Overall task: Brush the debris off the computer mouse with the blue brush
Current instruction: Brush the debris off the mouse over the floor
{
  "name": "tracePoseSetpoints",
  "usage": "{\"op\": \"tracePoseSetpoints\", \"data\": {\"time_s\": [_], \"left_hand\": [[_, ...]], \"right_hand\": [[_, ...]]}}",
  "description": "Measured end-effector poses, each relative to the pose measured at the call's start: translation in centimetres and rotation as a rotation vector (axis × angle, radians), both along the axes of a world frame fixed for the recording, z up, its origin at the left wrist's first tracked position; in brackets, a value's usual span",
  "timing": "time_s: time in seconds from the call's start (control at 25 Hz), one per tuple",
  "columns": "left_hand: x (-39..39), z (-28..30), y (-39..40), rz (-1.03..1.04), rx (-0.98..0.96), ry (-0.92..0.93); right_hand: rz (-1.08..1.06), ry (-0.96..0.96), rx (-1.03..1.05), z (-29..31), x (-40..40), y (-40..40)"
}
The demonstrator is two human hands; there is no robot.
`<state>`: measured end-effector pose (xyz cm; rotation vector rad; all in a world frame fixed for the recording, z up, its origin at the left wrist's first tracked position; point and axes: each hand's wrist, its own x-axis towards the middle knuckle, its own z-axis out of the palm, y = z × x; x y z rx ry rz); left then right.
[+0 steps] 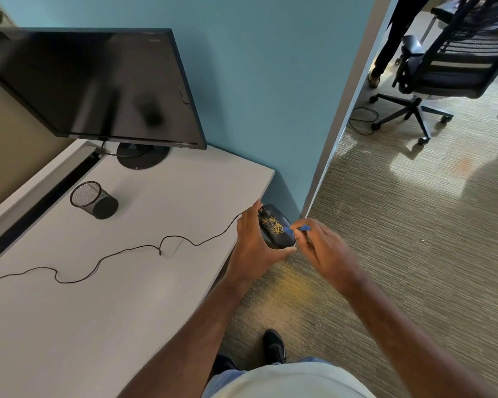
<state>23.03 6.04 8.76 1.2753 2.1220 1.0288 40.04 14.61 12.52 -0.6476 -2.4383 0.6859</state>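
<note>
Head view: we hold the computer mouse (276, 228) just past the desk (127, 254) edge, over the carpet (414, 225). It is dark, its top speckled with yellow debris (272, 224). Our left hand (255, 248) wraps its fingers around the mouse's near side; our right hand (325, 248) pinches the blue brush (296, 228), whose tip touches the mouse. Open floor lies beyond the desk edge. The mouse's long axis runs away from us, its cord (156, 248) trailing back across the desk.
</note>
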Motion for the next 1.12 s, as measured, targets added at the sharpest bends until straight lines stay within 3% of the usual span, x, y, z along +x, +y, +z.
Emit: {"op": "tracePoseSetpoints", "data": {"time_s": [0.36, 0.56, 0.72, 1.12], "left_hand": [[-0.1, 0.3, 0.4, -0.007, -0.004, -0.042], [-0.1, -0.4, 0.0, 0.010, 0.047, 0.062], [0.0, -0.1, 0.1, -0.003, 0.056, 0.028], [0.4, 0.0, 0.3, 0.005, 0.082, 0.017]], "right_hand": [[0.115, -0.029, -0.007, -0.7, -1.1, -1.9], [0.045, 0.033, -0.024, 0.5, -0.5, -1.3], [-0.071, 0.032, 0.004, 0.9, -0.3, 0.3], [0.050, 0.011, 0.114, -0.2, -1.4, -1.0]]}}
